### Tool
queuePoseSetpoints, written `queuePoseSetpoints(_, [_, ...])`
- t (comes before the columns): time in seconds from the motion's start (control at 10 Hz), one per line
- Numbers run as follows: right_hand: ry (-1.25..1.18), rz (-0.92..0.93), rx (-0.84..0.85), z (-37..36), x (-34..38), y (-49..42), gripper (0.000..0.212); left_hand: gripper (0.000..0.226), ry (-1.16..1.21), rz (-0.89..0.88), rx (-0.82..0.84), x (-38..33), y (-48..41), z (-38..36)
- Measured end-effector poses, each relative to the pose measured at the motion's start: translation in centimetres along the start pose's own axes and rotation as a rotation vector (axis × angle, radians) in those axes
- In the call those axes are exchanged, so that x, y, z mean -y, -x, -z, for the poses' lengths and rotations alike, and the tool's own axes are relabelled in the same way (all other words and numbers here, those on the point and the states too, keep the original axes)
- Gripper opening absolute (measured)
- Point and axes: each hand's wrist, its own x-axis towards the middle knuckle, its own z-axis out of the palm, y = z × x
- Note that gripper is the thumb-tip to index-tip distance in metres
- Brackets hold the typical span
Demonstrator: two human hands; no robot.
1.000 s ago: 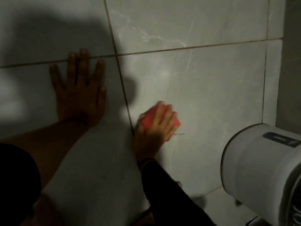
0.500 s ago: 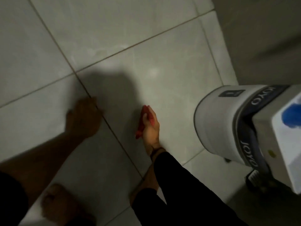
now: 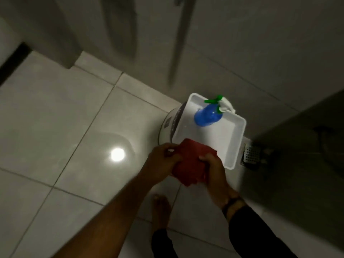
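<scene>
A red cloth (image 3: 189, 162) is held between both hands above the tiled floor. My left hand (image 3: 162, 157) pinches its left edge with curled fingers. My right hand (image 3: 214, 166) grips its right side, the wrist wearing a dark band above a black sleeve. Just beyond the cloth a white rectangular tray (image 3: 232, 146) sits on top of a white round bucket (image 3: 167, 125). A blue spray bottle (image 3: 206, 116) with a green and white trigger head lies in the tray's far end.
Pale floor tiles (image 3: 55, 127) stretch to the left, with a bright light reflection (image 3: 117, 154). My bare foot (image 3: 161, 209) stands below the hands. A metal floor drain (image 3: 251, 153) lies right of the tray. Grey walls rise behind and to the right.
I have risen from crouching to standing. My left hand left the tile and took hold of the cloth, which my right hand lifted off the surface; the tray and bottle came into view.
</scene>
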Motion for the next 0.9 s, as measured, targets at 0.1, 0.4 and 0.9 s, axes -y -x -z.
queuePoseSetpoints(0.1, [0.021,0.050,-0.074,1.4,2.6,-3.8,0.026,0.042,-0.215,-0.075,-0.039,-3.4,-3.6,-2.5])
queuePoseSetpoints(0.4, [0.517,-0.056,-0.083,4.5,2.6,-17.1,0.049,0.038,-1.048,-0.075,-0.172,-2.5,-16.2,-9.6])
queuePoseSetpoints(0.9, [0.380,0.116,-0.398,-1.5,6.1,-5.5,0.075,0.057,-0.901,-0.256,-0.388,-2.3,-2.6,-6.5])
